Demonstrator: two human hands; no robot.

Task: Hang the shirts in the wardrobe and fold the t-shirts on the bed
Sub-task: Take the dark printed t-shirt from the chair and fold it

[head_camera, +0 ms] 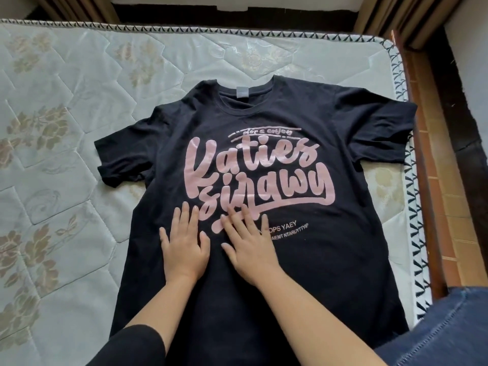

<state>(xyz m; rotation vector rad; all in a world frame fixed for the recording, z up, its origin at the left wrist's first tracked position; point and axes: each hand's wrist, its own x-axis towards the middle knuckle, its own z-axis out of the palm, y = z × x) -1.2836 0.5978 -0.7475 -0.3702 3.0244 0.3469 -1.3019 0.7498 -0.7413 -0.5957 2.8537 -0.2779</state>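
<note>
Quilted mattress (66, 128), bare and floral-patterned, fills most of the view. A wooden bed frame (422, 180) runs down one side.

The black t-shirt (330, 260) lies on the mattress print side up. Its collar is away from the person, its hem is toward them, and it sits nearer the frame side than the middle.

Step, as I read it: the folding half of the task, at the smoothing stage — body spread flat, no fold made yet. Nothing of the wardrobe or any hanger is in view.

Look of the shirt:
- Body mostly flat, with soft ripples near the midline.
- The open-side sleeve (124, 157) is spread out, its cuff slightly curled.
- The frame-side sleeve (380, 136) is rumpled and reaches the mattress edge.
- Large pink script lettering (253, 175) across the chest, with small pale lines of text below it.

Left hand (184, 249) and right hand (250, 252) lie palm down on the cloth, side by side and close together. Fingers are straight and a little spread, pressing and gripping nothing. The right fingertips (232, 215) overlap the lowest pink stroke.

A small grey neck label (241, 92) sits inside the collar.

Next move, my guess: pinch a side edge or sleeve and carry it across the body — the rumpled frame-side sleeve likely wants straightening first, or the crease gets folded in.
</note>
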